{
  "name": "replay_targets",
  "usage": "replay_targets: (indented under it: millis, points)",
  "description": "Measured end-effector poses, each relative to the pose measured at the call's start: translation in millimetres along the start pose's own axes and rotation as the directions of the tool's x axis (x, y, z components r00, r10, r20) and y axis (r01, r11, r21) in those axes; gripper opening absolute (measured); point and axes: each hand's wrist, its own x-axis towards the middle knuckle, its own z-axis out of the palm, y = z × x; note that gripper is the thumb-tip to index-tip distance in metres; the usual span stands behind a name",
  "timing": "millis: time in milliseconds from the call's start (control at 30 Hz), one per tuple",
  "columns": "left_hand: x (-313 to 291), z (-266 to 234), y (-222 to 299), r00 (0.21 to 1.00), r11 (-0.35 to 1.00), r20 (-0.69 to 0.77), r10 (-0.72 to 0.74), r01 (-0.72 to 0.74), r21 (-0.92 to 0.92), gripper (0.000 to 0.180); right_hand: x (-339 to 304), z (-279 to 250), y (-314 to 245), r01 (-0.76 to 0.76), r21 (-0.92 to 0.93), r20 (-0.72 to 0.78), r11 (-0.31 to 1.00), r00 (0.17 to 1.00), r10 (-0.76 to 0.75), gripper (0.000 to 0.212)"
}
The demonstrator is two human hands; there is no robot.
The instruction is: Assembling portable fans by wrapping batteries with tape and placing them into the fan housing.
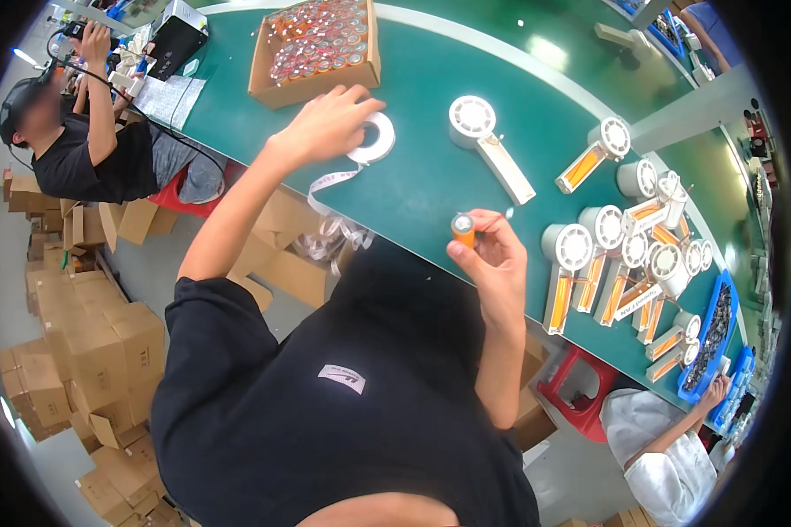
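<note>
Though small, print (pixel 335 178) on white tape (pixel 384 141)

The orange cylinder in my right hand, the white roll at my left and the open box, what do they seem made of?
Orange cylinder: probably a glossy plastic sleeve, judging by its smooth, even colour; the greyish end may be metal. White roll: smooth paper or plastic film, unclear which; its thin loose strip curves limply. Open box: likely matte cardboard, from its stiff brown walls.
</note>
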Motion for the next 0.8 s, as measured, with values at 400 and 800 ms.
replay_targets:
  millis: [400, 800]
  points:
    - [5, -49, 58, 0.954, 0.604, -0.117, -0.276, 0.078, -0.793, 0.031, 25, 20, -9, -0.041, 0.011, 0.256, 0.999, 0.966, 0.036, 0.032]
    - [11, -54, 73, 0.953, 0.262, -0.03, -0.301, 0.053, -0.964, 0.031, 23, 24, -23, 0.099, 0.139, 0.269, 0.985, 0.954, -0.133, 0.036]
